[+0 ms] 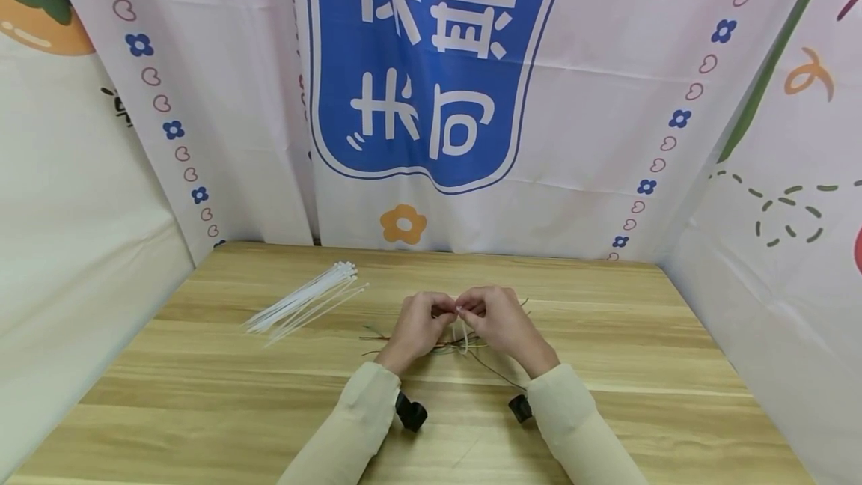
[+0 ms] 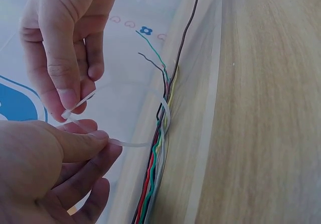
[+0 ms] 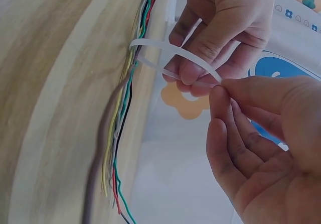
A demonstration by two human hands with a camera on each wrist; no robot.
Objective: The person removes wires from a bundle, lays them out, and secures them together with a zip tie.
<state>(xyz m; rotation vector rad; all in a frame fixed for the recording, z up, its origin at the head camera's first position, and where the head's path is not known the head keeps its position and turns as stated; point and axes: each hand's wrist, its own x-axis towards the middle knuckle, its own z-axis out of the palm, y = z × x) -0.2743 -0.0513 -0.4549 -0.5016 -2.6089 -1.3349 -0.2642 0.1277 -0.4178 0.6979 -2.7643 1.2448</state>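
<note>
A white cable tie forms a loop around a bundle of thin coloured wires lying on the table. My left hand pinches one side of the loop between thumb and fingers. With thumb and forefinger, my right hand pinches the tie at its small head, where both ends meet. The two hands are close together above the bundle, fingertips almost touching. Among the wires are red, green, yellow, grey and black ones. The loop stands wide and loose around them, drawn up toward the fingers.
A fanned pile of white cable ties lies on the wooden table, left of the hands. One long dark wire sticks out from the bundle toward the right forearm. Printed cloth hangs behind the table and at both sides.
</note>
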